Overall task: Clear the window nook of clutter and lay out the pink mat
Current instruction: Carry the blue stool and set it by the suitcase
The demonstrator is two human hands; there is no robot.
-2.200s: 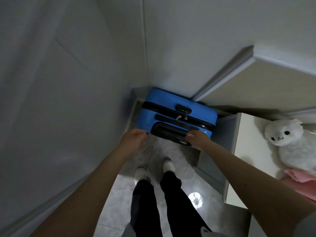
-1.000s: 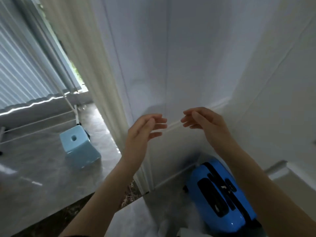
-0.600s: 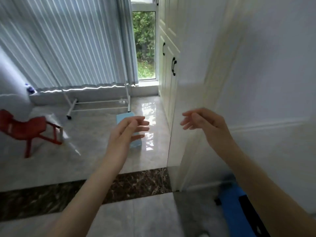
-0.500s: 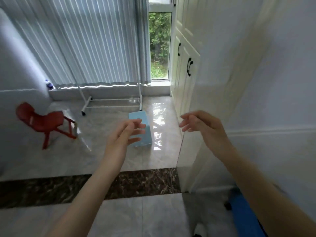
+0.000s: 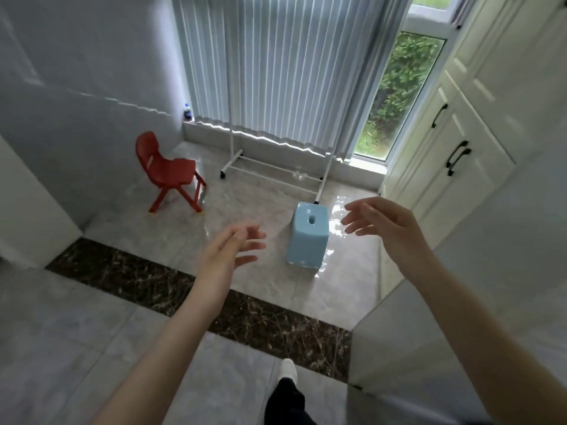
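Observation:
The window nook lies ahead, floored with glossy tile. On that floor stand a light blue stool (image 5: pixel 308 236), a small red chair (image 5: pixel 167 170) at the left, and a white wheeled rack (image 5: pixel 273 170) in front of the curtain. My left hand (image 5: pixel 228 253) and my right hand (image 5: pixel 383 225) are raised before me, fingers loosely spread, holding nothing. The blue stool sits on the floor beyond and between them. No pink mat is in view.
Pale vertical curtains (image 5: pixel 276 62) cover most of the window. White cupboards with black handles (image 5: pixel 457 154) line the right side. A dark marble strip (image 5: pixel 184 286) crosses the floor at the threshold. A small bottle (image 5: pixel 187 111) stands on the sill at left.
My hands let go of the blue suitcase, and my view swung left from the corner to the nook. Both hands stayed raised and opened wider.

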